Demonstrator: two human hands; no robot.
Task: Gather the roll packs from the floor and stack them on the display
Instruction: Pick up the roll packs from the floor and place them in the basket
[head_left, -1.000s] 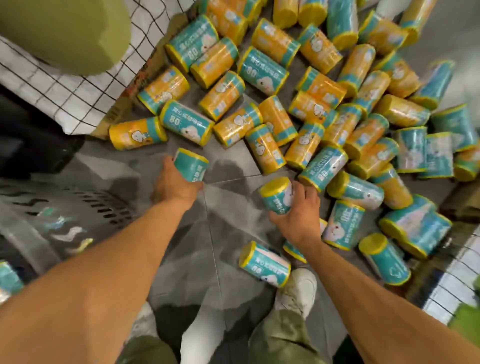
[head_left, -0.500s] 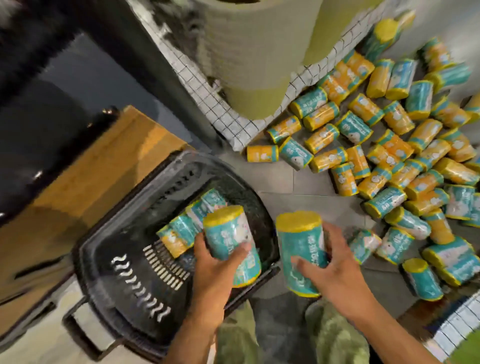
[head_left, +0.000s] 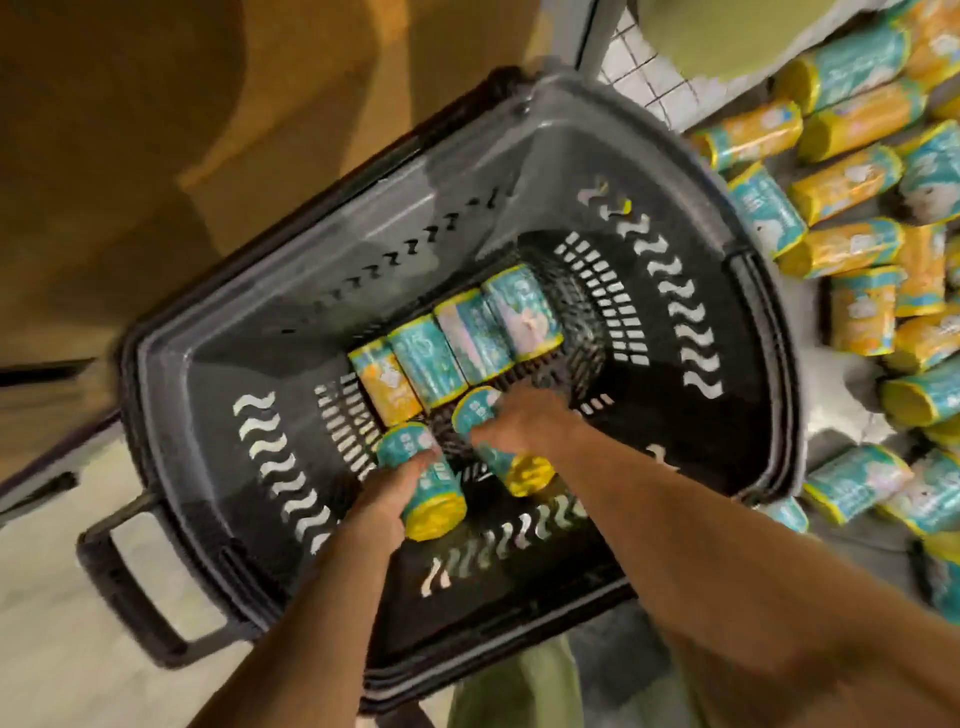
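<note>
Both grips are sitting low inside the black shopping basket, each holding one roll pack. The left grip is wrapping its fingers round a teal roll pack, which is tilting with its yellow end facing up toward the camera. The right grip is curling over a second teal roll pack just beside the first, its yellow end pointing toward the basket's near wall. Motion blur is hiding how the single fingers are lying, yet each grip is plainly clasping its pack and nothing else. Whether either pack is touching the basket's bottom, I cannot tell.

Just beyond the grips, a row of four roll packs is lying side by side on the slotted bottom, one orange at the left end and three teal. The basket's handle is sticking out at the lower left. To the right of the basket, loose roll packs, orange and teal, are lying heaped on the grey floor. A wire grid panel is standing past the basket's far corner, and green trousers are showing between the forearms
</note>
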